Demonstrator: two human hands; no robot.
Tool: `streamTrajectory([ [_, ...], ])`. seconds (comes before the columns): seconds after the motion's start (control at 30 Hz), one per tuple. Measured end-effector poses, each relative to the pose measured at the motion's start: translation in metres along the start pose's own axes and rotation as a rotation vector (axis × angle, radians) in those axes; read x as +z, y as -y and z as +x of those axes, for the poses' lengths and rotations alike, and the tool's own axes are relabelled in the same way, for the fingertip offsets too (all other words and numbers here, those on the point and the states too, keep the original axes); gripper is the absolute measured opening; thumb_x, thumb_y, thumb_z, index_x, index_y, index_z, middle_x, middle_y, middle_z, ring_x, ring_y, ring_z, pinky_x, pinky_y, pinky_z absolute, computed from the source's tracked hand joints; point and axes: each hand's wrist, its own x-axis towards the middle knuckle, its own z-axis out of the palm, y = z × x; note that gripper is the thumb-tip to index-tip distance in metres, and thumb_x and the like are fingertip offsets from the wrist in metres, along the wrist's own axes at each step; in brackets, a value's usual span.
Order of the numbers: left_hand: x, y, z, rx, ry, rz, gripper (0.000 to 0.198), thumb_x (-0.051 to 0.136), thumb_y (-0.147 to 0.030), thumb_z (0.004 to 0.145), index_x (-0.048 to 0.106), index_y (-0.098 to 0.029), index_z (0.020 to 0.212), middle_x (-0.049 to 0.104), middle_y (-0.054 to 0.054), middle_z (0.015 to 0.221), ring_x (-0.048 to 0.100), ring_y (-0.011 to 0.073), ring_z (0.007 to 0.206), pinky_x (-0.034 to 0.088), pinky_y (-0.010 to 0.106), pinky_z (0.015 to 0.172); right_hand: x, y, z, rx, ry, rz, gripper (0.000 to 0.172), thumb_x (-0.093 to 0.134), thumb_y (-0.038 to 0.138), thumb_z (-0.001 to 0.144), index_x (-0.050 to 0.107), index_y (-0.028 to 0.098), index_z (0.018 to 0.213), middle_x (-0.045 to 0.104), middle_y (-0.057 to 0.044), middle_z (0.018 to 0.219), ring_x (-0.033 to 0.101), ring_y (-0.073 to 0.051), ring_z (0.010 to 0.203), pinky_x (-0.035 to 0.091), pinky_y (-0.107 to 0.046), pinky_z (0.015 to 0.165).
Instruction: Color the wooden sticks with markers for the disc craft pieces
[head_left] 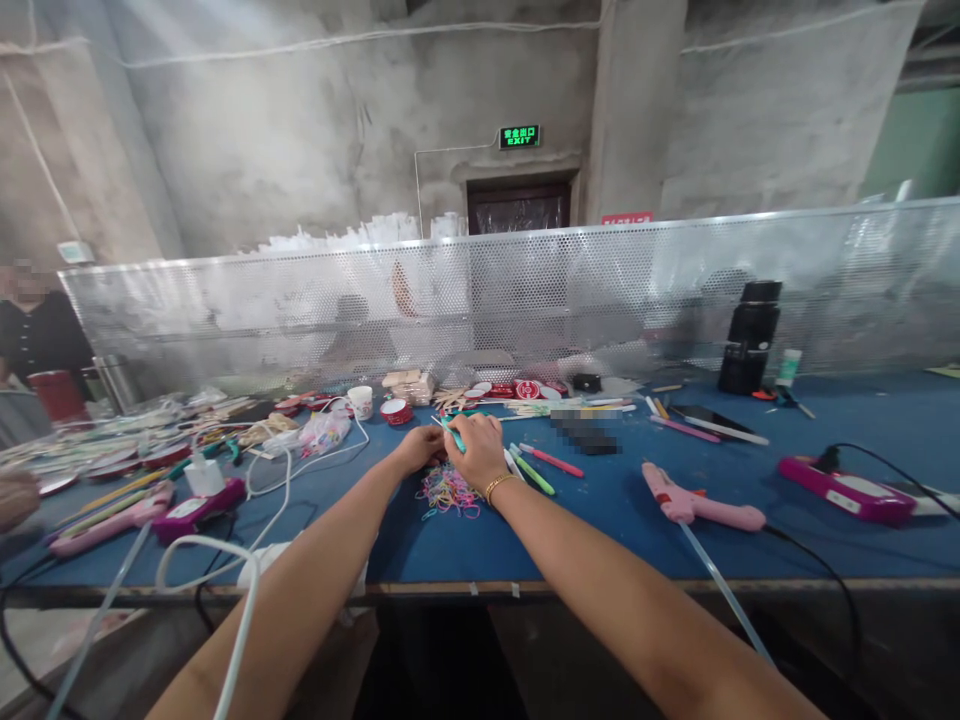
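My right hand (478, 450), with a gold bracelet at the wrist, is closed round a slim teal pen (453, 434) whose pale tip points up and left toward my other hand. Close against it, my left hand (422, 448) has its fingers pinched together; whatever they hold is hidden. Just below both hands a loose pile of small multicoloured loops (450, 492) is spread on the blue tabletop (465, 550). To the right of my right hand lie a green pen (535, 474) and a red pen (553, 460).
A pink glue gun (697, 503) and a purple device (844, 488) lie right, a black bottle (750, 338) behind. Leftward are another pink glue gun (112, 520), a white cable (251, 570), a paper cup (361, 402) and a co-worker's hand (16, 500). A perforated metal screen (420, 310) backs the table.
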Motion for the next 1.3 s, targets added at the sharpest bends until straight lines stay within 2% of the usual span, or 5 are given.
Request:
streamTrajectory([
  [0.5, 0.0000, -0.0015, 0.0001, 0.007, 0.011, 0.037, 0.037, 0.074, -0.048, 0.065, 0.059, -0.014, 0.072, 0.058, 0.000, 0.056, 0.056, 0.0095, 0.052, 0.038, 0.018, 0.049, -0.0023, -0.0012, 0.0003, 0.053, -0.010, -0.048, 0.017, 0.046, 0.034, 0.092, 0.058, 0.022, 0.093, 0.064, -0.004, 0.082, 0.050, -0.020, 0.090, 0.024, -0.034, 0.086],
  [0.77, 0.0008, -0.0046, -0.0015, -0.011, 0.007, 0.032, 0.035, 0.074, -0.045, 0.066, 0.058, -0.014, 0.072, 0.058, -0.001, 0.054, 0.055, 0.0087, 0.049, 0.040, 0.019, 0.049, -0.0013, -0.0001, 0.0001, 0.005, -0.009, -0.011, 0.014, 0.048, 0.033, 0.091, 0.057, 0.023, 0.094, 0.064, -0.002, 0.084, 0.050, -0.019, 0.092, 0.024, -0.033, 0.089],
  [1.07, 0.0020, -0.0070, -0.0031, -0.011, 0.000, 0.037, 0.034, 0.074, -0.044, 0.067, 0.059, -0.015, 0.071, 0.060, -0.001, 0.055, 0.056, 0.0090, 0.052, 0.039, 0.018, 0.049, -0.0023, -0.0018, 0.0006, 0.050, -0.017, -0.040, 0.016, 0.046, 0.034, 0.092, 0.057, 0.022, 0.093, 0.064, -0.003, 0.083, 0.050, -0.020, 0.092, 0.024, -0.034, 0.088],
  [1.3, 0.0010, -0.0086, -0.0048, -0.007, 0.002, 0.036, 0.035, 0.074, -0.045, 0.066, 0.058, -0.014, 0.069, 0.058, -0.001, 0.054, 0.055, 0.0082, 0.049, 0.039, 0.018, 0.048, -0.0026, 0.0000, 0.0005, 0.017, -0.007, -0.012, 0.015, 0.047, 0.033, 0.092, 0.058, 0.023, 0.095, 0.065, -0.003, 0.085, 0.050, -0.019, 0.093, 0.023, -0.034, 0.090],
])
